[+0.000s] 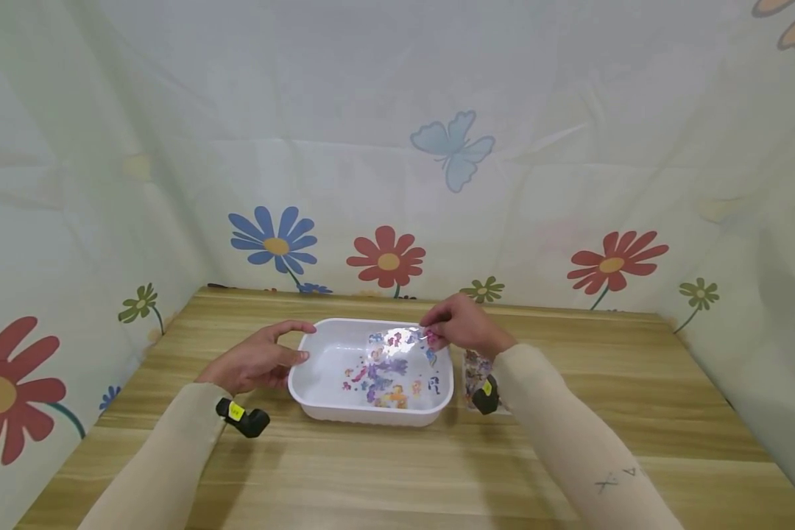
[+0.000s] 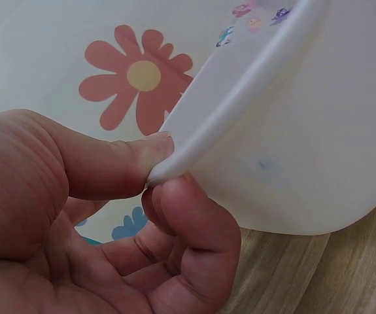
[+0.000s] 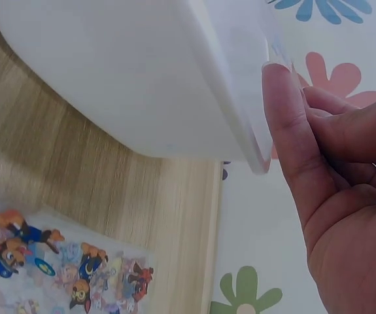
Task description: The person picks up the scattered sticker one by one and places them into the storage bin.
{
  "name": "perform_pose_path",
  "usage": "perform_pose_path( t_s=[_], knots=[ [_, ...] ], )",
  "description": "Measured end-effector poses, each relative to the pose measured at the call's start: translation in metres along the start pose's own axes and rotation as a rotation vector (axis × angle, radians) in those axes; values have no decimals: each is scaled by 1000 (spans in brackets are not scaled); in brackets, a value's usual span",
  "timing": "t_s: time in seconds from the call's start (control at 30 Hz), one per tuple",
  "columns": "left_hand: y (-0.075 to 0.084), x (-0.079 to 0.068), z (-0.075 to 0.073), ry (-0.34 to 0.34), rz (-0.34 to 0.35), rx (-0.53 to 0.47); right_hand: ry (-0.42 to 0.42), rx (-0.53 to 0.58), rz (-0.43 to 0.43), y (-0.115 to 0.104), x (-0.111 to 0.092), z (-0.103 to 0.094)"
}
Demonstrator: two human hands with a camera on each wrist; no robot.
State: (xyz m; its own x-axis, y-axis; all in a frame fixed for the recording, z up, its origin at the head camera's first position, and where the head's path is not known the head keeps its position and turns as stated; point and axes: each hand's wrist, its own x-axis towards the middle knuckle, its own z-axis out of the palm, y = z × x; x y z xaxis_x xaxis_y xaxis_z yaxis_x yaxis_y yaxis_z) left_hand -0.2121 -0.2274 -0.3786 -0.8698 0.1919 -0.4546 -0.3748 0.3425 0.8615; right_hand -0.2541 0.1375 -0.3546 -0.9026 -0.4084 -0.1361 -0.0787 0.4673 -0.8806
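A white plastic basin stands on the wooden table, with a clear sheet of colourful cartoon stickers lying in it, its upper part catching a bright glare. At the basin's left end, my left hand grips the rim; the left wrist view shows the thumb over the lip and curled fingers beneath. My right hand is at the far right corner, pinching the sticker sheet's edge between thumb and fingers, close over the rim. In the right wrist view most of the sheet is hidden behind the basin wall.
Just right of the basin lies a second sheet of cartoon dog stickers, partly under my right forearm in the head view. Flower-printed cloth hangs behind the table and along both sides. Each wrist wears a black camera mount.
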Motion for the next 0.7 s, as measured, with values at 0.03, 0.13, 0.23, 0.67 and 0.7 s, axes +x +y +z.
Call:
perform_pose_path(
  t_s=[0.03, 0.13, 0.23, 0.67, 0.7],
  knots=[
    [0, 0, 0, -1, 0, 0, 1, -5, -1, -1, 0, 1],
    [0, 0, 0, -1, -1, 3, 1, -16, 0, -2, 2, 3],
    [0, -1, 0, -4, -3, 2, -4, -11, -4, -3, 4, 6],
    [2, -2, 0, -10, 0, -9, 0, -15, 44, -15, 11, 16],
    [2, -2, 1, -9, -1, -12, 1, -16, 44, -16, 11, 16]
  ],
)
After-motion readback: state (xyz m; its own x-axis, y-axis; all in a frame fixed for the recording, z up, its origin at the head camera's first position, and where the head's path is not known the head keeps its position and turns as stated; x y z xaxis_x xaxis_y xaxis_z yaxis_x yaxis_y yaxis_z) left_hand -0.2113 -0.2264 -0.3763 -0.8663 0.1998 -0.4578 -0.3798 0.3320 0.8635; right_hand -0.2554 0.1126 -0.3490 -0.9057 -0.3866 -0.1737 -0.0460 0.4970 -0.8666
